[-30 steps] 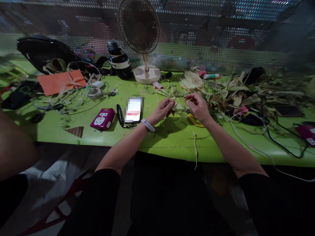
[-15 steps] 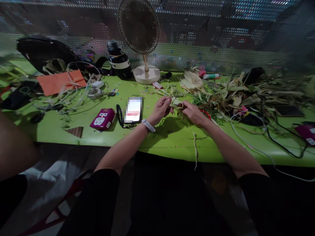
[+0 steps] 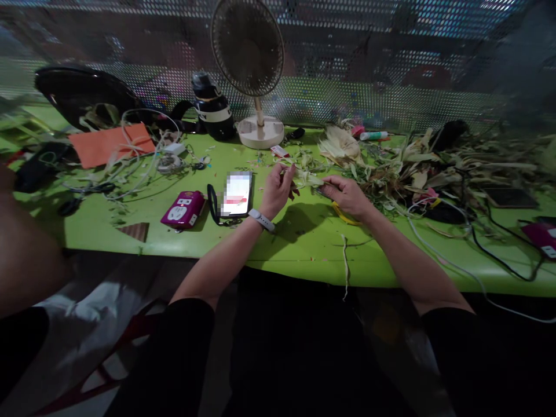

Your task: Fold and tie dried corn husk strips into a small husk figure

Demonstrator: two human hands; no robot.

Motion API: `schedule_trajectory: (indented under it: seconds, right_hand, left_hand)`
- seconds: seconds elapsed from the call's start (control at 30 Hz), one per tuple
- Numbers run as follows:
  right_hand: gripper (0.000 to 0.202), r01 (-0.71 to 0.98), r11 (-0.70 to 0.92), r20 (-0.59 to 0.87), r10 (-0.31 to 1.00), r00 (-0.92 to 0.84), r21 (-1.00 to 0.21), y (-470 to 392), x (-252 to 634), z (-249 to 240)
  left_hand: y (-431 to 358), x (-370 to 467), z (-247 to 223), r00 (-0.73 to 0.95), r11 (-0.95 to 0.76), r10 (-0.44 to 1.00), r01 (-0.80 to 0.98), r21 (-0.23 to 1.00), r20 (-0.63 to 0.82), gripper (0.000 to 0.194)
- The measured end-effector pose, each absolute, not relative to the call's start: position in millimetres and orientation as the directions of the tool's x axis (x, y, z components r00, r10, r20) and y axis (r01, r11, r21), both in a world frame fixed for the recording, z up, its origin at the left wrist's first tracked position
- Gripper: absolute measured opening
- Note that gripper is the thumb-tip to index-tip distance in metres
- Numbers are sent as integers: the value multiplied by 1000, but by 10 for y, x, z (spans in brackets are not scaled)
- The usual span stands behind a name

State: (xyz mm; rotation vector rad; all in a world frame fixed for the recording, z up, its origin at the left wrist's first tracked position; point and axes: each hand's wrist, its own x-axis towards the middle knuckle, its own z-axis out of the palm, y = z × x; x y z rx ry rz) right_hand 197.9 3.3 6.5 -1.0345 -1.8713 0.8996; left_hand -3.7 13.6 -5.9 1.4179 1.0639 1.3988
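Observation:
Pale green corn husk (image 3: pixel 309 179) stretches between my two hands above the green table. My left hand (image 3: pixel 277 190), with a pale band on its wrist, is closed in a pinch at the husk's left end. My right hand (image 3: pixel 346 197) is closed around scissors with a yellow handle (image 3: pixel 346 215) showing under the palm. Their dark blades are mostly hidden by the fingers, near the husk's right end. A thin dry strip (image 3: pixel 344 266) hangs over the table's front edge below my right hand.
A heap of dry husks and stems (image 3: pixel 408 168) spreads at right, among cables. A phone (image 3: pixel 237 194), a purple power socket (image 3: pixel 183 209), a fan (image 3: pixel 260 132) and a black bottle (image 3: pixel 215 119) stand left and behind. Another person's arm (image 3: pixel 30 249) is at far left.
My hands have moved slightly apart, the left one leftward, leaving the husk stretched between them. The yellow handle now shows under my right palm; earlier a red loop showed by that wrist.

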Motion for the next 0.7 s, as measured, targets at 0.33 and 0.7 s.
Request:
schedule_trajectory:
  seconds: [0.33,0.7]
  right_hand:
    - [41,252,339,241,905,-352,-907,18,1992,92]
    - [36,265,387,231,851,-471,-883,5,2013,134]
  left_hand:
    - [275,-167,-106,-28,-396,909,250,883,416,10]
    - [60,-102,39,377,-335,886,117,935,270,27]
